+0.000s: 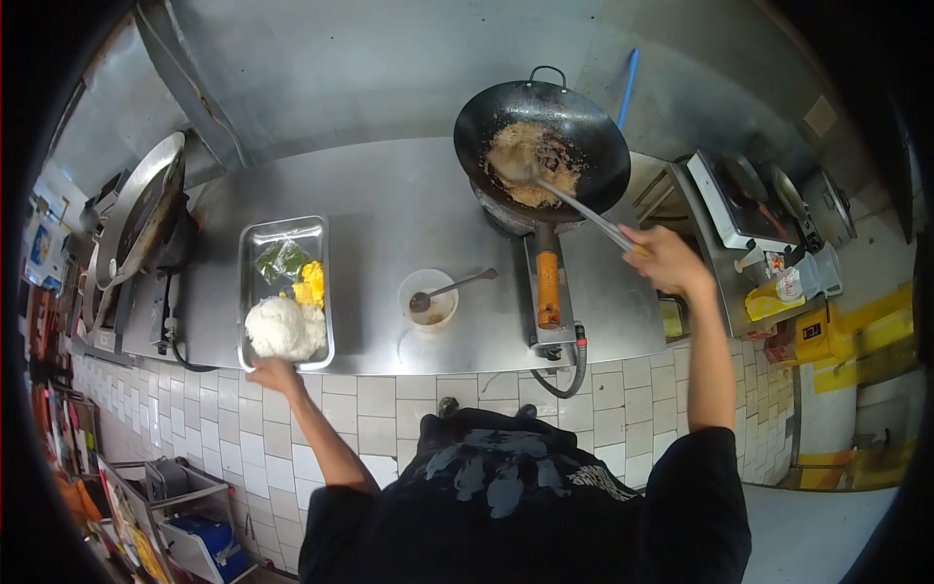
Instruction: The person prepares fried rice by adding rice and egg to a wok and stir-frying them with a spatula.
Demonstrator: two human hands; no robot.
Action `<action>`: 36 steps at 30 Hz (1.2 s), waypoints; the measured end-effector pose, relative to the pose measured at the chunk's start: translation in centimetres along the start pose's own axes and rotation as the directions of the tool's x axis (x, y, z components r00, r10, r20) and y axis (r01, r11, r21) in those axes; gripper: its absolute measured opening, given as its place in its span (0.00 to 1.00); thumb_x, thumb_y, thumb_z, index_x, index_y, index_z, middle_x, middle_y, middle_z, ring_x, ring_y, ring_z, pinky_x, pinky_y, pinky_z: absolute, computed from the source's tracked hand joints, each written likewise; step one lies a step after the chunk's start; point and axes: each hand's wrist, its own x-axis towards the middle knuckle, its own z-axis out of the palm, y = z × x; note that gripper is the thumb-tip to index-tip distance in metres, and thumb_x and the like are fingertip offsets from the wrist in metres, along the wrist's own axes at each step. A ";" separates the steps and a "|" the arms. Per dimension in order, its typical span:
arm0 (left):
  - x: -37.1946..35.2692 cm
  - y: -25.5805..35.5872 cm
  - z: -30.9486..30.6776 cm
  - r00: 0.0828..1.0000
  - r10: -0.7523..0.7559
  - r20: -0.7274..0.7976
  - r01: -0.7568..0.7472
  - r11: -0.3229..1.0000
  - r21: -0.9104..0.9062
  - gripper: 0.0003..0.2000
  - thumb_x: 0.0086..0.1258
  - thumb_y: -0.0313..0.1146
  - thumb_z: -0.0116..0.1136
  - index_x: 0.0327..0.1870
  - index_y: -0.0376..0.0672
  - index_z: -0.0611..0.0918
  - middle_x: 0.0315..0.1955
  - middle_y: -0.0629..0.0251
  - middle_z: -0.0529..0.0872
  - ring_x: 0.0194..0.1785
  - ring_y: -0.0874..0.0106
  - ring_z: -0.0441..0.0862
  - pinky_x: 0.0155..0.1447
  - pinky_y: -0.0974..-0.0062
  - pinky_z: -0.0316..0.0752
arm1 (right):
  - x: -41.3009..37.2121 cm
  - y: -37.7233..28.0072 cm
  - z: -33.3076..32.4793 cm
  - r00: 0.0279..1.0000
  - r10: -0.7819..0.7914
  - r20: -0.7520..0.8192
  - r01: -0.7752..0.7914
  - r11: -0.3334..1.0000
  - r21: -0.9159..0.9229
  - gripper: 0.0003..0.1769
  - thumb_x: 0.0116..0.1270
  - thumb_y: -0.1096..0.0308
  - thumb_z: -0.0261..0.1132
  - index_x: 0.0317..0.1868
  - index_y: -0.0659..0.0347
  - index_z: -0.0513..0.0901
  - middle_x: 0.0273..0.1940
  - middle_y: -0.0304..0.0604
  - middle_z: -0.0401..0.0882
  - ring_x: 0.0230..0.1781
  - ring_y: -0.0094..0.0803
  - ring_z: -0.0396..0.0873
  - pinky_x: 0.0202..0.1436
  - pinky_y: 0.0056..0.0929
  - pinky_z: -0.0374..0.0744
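Observation:
My right hand [671,261] is closed round the handle of a long metal ladle [593,216]. The ladle's blurred head rests among brown, crumbly food [530,146] in a black wok [608,161]. An orange-sleeved wok handle [548,290] points toward me. At the near edge of a metal tray [244,292], my left hand [276,376] grips the rim, its fingertips partly hidden. White rice [282,328], yellow egg-like pieces [309,284] and greens in clear plastic [280,261] lie in the tray. Between tray and wok stands a plastic tub [413,284] with a spoon [467,283] in it.
The wok sits on a burner on the steel counter [379,195], with a hose [582,360] at the front edge. More large pans [146,209] stand at left. A white portable stove [725,209] and containers [778,292] are at right.

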 end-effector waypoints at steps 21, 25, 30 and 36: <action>-16.6 11.5 -0.3 0.932 -0.145 0.331 0.285 0.859 -0.425 0.18 0.82 0.34 0.42 0.64 0.29 0.65 0.58 0.46 0.76 0.58 0.63 0.78 0.60 0.67 0.74 | -7.2 5.2 -2.5 0.823 -0.304 -0.479 -0.063 0.790 -0.609 0.39 0.56 0.74 0.73 0.68 0.33 0.77 0.39 0.45 0.81 0.37 0.51 0.82 0.42 0.47 0.78; -17.3 12.4 -0.9 0.917 -0.141 0.374 0.273 0.905 -0.327 0.15 0.82 0.33 0.41 0.60 0.31 0.66 0.56 0.47 0.77 0.56 0.64 0.79 0.58 0.68 0.76 | -6.7 6.3 0.0 0.830 -0.341 -0.442 -0.022 0.771 -0.636 0.36 0.57 0.69 0.74 0.67 0.35 0.79 0.38 0.46 0.82 0.39 0.52 0.83 0.42 0.48 0.78; -17.1 10.7 -1.1 0.879 -0.252 0.405 0.385 0.875 -0.292 0.16 0.80 0.32 0.41 0.61 0.30 0.66 0.56 0.45 0.76 0.56 0.62 0.80 0.57 0.67 0.78 | -5.6 7.3 -0.1 0.852 -0.211 -0.478 -0.071 0.860 -0.506 0.31 0.61 0.62 0.73 0.67 0.39 0.79 0.42 0.53 0.85 0.44 0.54 0.83 0.48 0.46 0.79; -16.1 10.5 -2.0 0.927 -0.108 0.359 0.204 0.949 -0.239 0.16 0.81 0.32 0.40 0.61 0.28 0.66 0.55 0.43 0.77 0.57 0.59 0.79 0.58 0.65 0.76 | -0.8 9.0 1.5 0.899 -0.133 -0.417 0.039 0.973 -0.225 0.27 0.63 0.64 0.72 0.64 0.48 0.81 0.51 0.56 0.84 0.54 0.54 0.81 0.55 0.43 0.79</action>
